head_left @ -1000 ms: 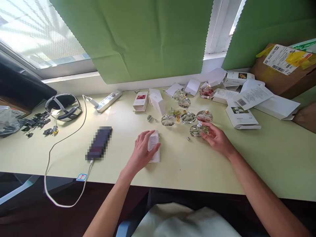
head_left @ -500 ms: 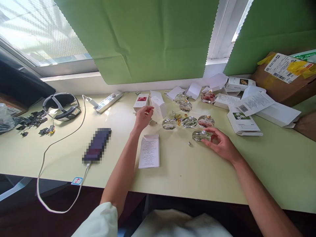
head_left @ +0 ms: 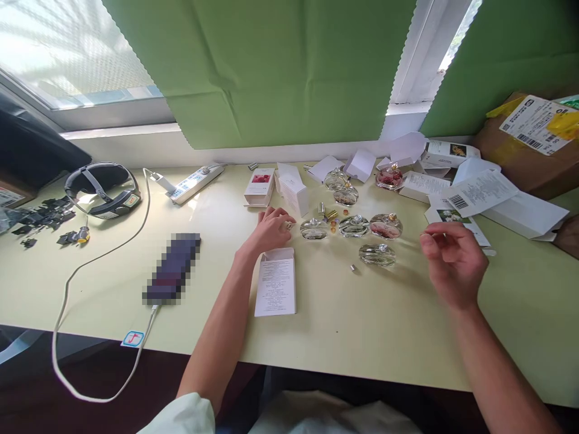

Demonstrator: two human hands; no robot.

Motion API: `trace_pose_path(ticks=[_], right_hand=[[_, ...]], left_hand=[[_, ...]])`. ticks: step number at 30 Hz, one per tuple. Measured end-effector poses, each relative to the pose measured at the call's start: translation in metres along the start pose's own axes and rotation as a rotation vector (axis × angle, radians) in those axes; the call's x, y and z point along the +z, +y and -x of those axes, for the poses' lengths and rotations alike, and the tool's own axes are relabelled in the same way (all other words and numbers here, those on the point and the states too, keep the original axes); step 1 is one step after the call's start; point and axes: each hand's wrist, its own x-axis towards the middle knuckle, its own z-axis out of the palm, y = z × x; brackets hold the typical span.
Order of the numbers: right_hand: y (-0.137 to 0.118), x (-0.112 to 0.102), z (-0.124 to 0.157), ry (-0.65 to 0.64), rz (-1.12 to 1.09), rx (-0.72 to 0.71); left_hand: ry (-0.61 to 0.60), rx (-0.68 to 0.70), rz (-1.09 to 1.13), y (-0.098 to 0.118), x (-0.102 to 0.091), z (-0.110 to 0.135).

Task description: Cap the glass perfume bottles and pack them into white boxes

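Note:
My left hand [head_left: 271, 229] rests on the table with its fingers curled over a small silver metal part [head_left: 288, 225], just left of a round glass bottle [head_left: 314, 229]. A flat white printed box [head_left: 275, 290] lies below that hand. My right hand [head_left: 452, 259] hovers above the table to the right of another clear round bottle [head_left: 377, 254], fingers loosely bent and apart, holding nothing. Two more round bottles [head_left: 354, 226] [head_left: 386, 226] stand in a row behind it. A tiny silver piece [head_left: 351, 267] lies beside the near bottle.
More bottles [head_left: 346, 194] and a pink one [head_left: 389, 176] stand further back among white boxes [head_left: 294, 190] and opened cartons [head_left: 470, 193]. A power strip [head_left: 194, 181], a blurred phone [head_left: 172, 268] on a cable, a head strap [head_left: 102, 190] and a cardboard parcel [head_left: 529, 144] surround them.
My left hand let go of the flat white box, reached back to the small metal parts and closed over one. My right hand released the near bottle and lifted away to the right.

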Motion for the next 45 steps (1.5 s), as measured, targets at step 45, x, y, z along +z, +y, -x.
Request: trace_pose_path(ticks=[45], right_hand=[[-0.038,0.129,-0.048,-1.003,0.698,-0.002]], left_hand=[[-0.205,0.297,0.175,0.065,-0.064,-0.028]])
